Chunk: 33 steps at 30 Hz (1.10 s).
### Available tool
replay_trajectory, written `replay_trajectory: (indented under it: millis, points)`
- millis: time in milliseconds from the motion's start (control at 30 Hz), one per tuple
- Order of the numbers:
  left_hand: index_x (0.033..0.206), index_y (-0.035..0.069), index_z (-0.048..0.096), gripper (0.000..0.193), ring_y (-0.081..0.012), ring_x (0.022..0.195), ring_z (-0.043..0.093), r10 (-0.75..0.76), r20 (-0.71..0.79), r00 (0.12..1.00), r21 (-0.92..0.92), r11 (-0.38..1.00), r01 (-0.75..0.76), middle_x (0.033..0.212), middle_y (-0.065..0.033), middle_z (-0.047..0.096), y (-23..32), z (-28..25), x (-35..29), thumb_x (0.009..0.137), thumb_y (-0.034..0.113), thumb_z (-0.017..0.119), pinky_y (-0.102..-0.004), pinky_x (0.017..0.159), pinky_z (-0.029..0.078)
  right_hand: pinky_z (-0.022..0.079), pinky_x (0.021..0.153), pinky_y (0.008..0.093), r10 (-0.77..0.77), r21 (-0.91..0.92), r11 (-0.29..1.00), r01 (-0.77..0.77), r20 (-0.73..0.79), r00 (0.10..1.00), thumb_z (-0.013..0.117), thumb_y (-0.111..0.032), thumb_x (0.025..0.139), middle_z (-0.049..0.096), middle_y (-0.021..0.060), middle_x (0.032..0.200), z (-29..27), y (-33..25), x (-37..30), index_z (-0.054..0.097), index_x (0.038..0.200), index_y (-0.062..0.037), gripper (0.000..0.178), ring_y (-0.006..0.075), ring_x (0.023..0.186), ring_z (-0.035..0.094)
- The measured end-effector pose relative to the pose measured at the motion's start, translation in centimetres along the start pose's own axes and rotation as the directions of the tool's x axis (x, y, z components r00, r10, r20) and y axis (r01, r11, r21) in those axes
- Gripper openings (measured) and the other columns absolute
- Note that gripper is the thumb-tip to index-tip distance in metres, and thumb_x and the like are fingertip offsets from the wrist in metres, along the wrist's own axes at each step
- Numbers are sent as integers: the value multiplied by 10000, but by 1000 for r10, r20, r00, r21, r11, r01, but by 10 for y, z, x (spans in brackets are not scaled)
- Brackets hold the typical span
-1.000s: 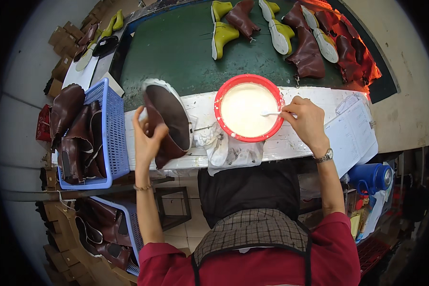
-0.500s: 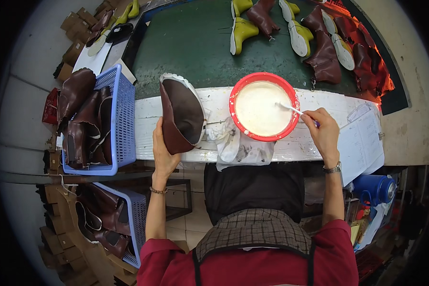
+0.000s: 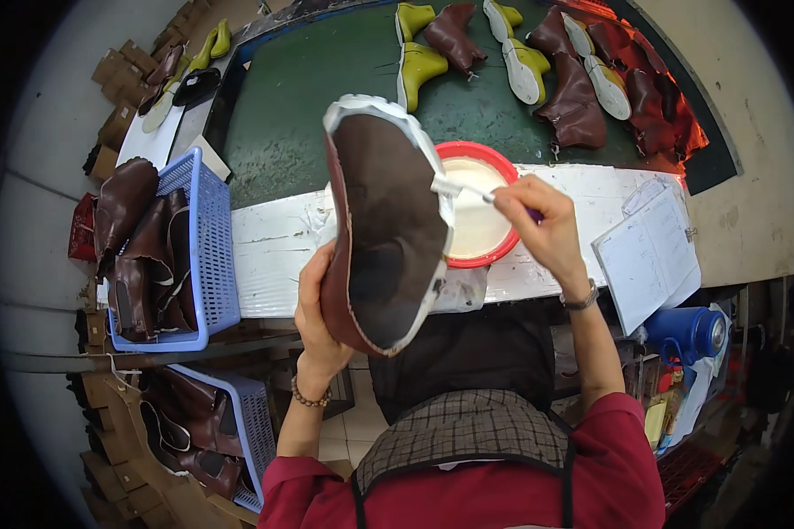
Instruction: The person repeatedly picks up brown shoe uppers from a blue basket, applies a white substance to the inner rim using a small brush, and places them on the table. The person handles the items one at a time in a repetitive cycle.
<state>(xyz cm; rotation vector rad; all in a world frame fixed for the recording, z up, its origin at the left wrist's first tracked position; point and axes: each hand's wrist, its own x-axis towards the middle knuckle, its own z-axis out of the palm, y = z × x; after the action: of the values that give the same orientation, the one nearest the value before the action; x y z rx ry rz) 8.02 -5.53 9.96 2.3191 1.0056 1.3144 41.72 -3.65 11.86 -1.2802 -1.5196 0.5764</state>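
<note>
My left hand (image 3: 321,310) is wrapped round the side of a brown leather boot upper (image 3: 388,212), held up with its open underside toward me. A white coating runs along much of the upper's edge. In my right hand (image 3: 543,225) is a toothbrush (image 3: 468,189) with a white head and a purple handle end. Its head touches the right edge of the upper. Behind them stands a red bowl (image 3: 500,157) of creamy white liquid, partly hidden by the upper and my right hand.
A blue basket (image 3: 213,251) of brown uppers stands at the left, another blue basket (image 3: 254,423) below it. Yellow-green shoe lasts (image 3: 422,70) and brown boot uppers (image 3: 573,110) lie on the green worktop (image 3: 300,106). At the right are a notebook (image 3: 648,256) and a blue flask (image 3: 684,333).
The boot upper has been raised closer and moved right, toward the bowl. My right hand has brought the toothbrush out of the bowl and left to the upper's edge. The view has shifted slightly.
</note>
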Motion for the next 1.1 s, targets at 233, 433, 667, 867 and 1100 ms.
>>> replay_trajectory:
  millis: [233,433,667,867,1100]
  points:
    - [1515,-1,346,793,-413,1319,564,17,-71,997,-57,998,-22,1470,-290,506,7,9,11,859,19,791,-466,1105,477,442,630,252,-182,-40,983,179,-120,976,800,-96,885,666,45,862,-13,-6,39,793,1034,-17,169,99,736,591]
    - [1550,-39,290,862,-362,1378,514,64,-338,939,-1,998,-69,1547,-263,430,7,28,37,874,84,810,-441,1159,426,489,660,231,-179,-8,984,179,-78,981,809,-9,851,660,46,926,4,-28,-1,799,1040,-21,189,90,762,618]
    - [1524,77,360,686,-426,1352,523,214,-445,869,43,975,-218,1523,-310,427,-20,37,65,942,81,724,-493,1128,448,502,651,249,-228,9,973,229,-38,973,827,-5,816,658,58,905,7,-42,-27,801,1042,-31,228,113,752,640]
    - [1472,43,416,705,-464,1315,537,377,-332,865,318,908,-274,1474,-327,483,-24,27,84,878,148,782,-530,1084,453,479,589,257,-230,-42,972,233,77,970,833,-37,818,659,43,804,-1,-66,-29,799,989,-32,174,116,676,623]
    - [1462,-27,467,681,-372,1326,554,178,-220,959,251,960,-120,1479,-245,522,-23,12,72,838,-52,739,-436,1128,430,435,554,264,-38,-9,999,38,56,998,784,-95,892,656,62,765,-8,-41,-19,794,977,-25,110,118,626,578]
